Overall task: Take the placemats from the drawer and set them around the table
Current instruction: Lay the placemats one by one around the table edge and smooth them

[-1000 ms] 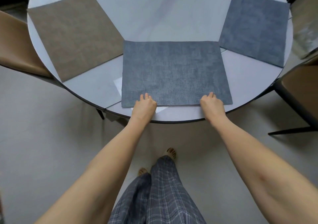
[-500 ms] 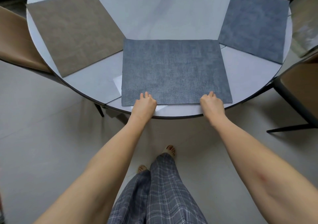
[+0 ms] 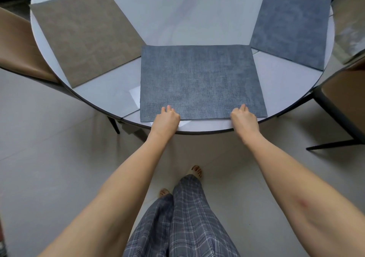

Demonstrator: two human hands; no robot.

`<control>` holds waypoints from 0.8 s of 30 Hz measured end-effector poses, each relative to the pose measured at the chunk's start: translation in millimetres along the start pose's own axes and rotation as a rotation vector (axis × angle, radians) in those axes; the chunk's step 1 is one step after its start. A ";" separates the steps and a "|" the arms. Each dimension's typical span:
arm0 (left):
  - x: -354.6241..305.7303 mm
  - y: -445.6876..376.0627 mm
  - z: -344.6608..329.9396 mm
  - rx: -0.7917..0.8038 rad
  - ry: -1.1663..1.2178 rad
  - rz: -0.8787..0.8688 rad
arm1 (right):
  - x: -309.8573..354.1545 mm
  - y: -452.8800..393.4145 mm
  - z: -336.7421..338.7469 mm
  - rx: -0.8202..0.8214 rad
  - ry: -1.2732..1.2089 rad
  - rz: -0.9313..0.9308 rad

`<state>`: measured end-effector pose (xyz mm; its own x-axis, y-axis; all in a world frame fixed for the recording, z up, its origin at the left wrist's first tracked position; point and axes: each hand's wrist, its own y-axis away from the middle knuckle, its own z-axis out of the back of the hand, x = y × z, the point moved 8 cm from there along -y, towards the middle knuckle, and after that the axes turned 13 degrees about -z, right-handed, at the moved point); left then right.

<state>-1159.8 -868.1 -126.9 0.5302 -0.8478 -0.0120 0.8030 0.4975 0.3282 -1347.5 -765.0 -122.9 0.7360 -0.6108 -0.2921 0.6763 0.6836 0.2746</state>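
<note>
A blue-grey placemat (image 3: 199, 78) lies flat on the round white table (image 3: 177, 13), with its near edge close to the table's rim. My left hand (image 3: 166, 119) holds that near edge towards the left corner, bent fingers on top and thumb hidden. My right hand (image 3: 245, 120) holds the same edge near the right corner in the same way. A brown placemat (image 3: 85, 33) lies at the left and a second blue-grey placemat (image 3: 290, 27) at the right. Corners of more mats show at the top edge.
A brown chair (image 3: 17, 45) is tucked in at the table's left, and another chair (image 3: 345, 96) stands at the right. A white slip (image 3: 135, 95) pokes out from under the near mat. I stand barefoot on pale floor tiles close to the table's rim.
Both hands keep their hold on the mat's near edge. The mat's near edge sits slightly closer to the table rim, and the view has shifted a little.
</note>
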 end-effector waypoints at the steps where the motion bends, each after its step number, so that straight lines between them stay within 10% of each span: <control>1: 0.0 0.3 0.2 0.002 0.000 0.000 | -0.1 0.1 -0.3 0.000 0.003 0.002; 24: 2.2 3.2 3.8 -0.024 -0.041 -0.023 | -0.3 -0.7 -4.7 -0.064 -0.027 0.008</control>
<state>-1157.1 -869.0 -122.2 0.5006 -0.8655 0.0194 0.8212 0.4818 0.3059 -1348.4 -763.4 -127.3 0.7423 -0.6153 -0.2652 0.6678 0.7117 0.2178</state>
